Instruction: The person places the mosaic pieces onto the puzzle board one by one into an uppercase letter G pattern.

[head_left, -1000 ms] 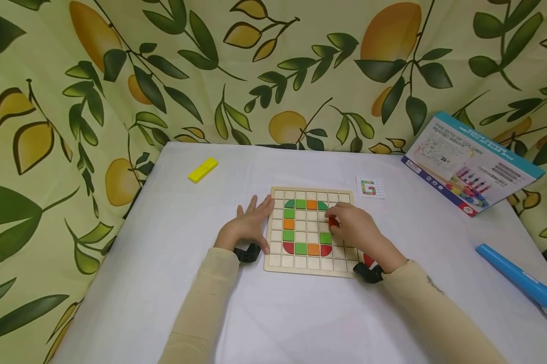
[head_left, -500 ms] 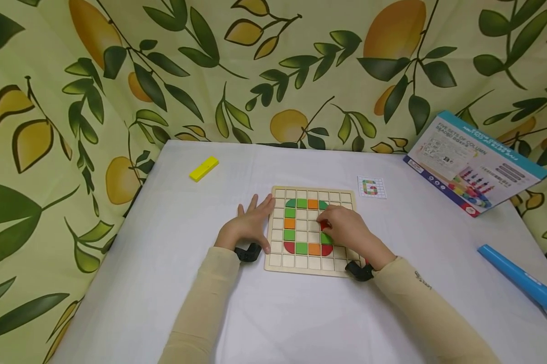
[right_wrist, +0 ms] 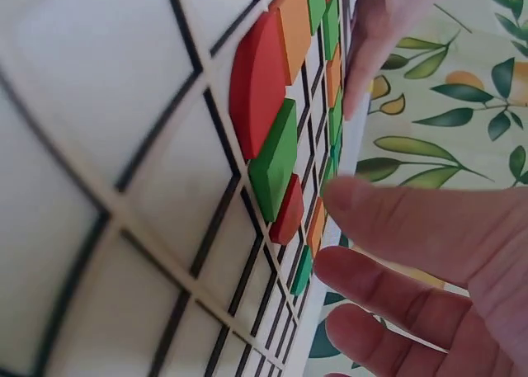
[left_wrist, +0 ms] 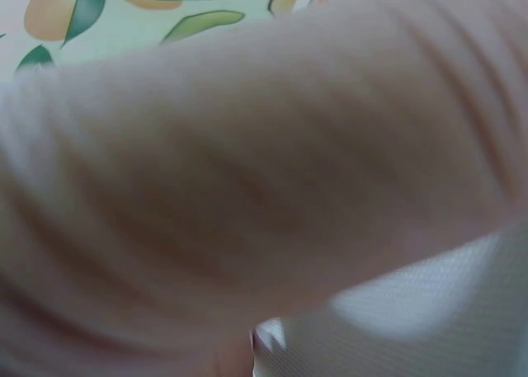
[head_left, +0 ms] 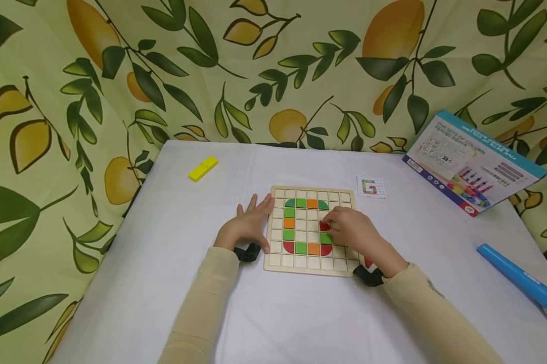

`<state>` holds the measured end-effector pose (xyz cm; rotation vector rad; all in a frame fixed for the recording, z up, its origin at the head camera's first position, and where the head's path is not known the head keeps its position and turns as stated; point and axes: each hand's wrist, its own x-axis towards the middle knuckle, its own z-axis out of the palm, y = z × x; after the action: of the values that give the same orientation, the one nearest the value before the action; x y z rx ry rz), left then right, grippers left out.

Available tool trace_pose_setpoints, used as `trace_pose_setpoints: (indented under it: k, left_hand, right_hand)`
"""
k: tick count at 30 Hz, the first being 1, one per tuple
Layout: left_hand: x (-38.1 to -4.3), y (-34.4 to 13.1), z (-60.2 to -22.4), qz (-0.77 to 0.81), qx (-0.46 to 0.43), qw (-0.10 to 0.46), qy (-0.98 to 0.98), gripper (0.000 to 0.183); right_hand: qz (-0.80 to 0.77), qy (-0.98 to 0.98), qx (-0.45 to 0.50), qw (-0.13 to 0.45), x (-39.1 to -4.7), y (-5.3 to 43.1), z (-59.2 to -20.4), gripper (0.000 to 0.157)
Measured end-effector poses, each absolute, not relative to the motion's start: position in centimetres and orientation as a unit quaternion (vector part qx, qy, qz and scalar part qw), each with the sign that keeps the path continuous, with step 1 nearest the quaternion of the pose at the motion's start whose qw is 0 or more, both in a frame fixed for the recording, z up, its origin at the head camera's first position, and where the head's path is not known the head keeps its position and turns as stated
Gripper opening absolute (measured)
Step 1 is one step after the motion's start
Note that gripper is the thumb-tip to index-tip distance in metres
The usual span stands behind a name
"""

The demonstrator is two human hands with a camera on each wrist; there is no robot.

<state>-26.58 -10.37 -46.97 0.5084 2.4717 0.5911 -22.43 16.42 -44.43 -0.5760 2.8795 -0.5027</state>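
Note:
A square wooden grid board [head_left: 301, 265] lies on the white table, with green, orange and red tiles in its cells forming a ring-like outline. My left hand [head_left: 246, 225] rests at the board's left edge, fingers and thumb spread along it. My right hand [head_left: 353, 227] is over the board's right side, its fingertips close to a red tile [head_left: 324, 226]. In the right wrist view that red tile [right_wrist: 286, 212] sits in a cell beyond a green tile [right_wrist: 274, 164], and thumb and fingers stand apart with nothing between them. The left wrist view is mostly filled by a blurred forearm or sleeve.
A small card [head_left: 371, 187] with a coloured G pattern lies behind the board. A yellow block [head_left: 203, 169] is at the back left. A printed box [head_left: 473, 162] and a blue tube [head_left: 519, 278] lie to the right. A red piece [head_left: 368, 261] shows partly beside the right wrist.
My right hand moved left with the red tile to a cell above the green one, then drew back slightly right, leaving the tile there. The left hand has stayed put.

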Motion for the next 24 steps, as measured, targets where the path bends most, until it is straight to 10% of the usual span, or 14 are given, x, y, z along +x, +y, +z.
trace_pose_setpoints:
  k: [24]
  left_hand:
    - [-26.7, -10.2, -47.1, 0.223, 0.182, 0.276, 0.917, 0.138]
  right_hand:
    - [-0.173, 0.972, -0.151, 0.055, -19.1, 20.2, -44.5, 0.020]
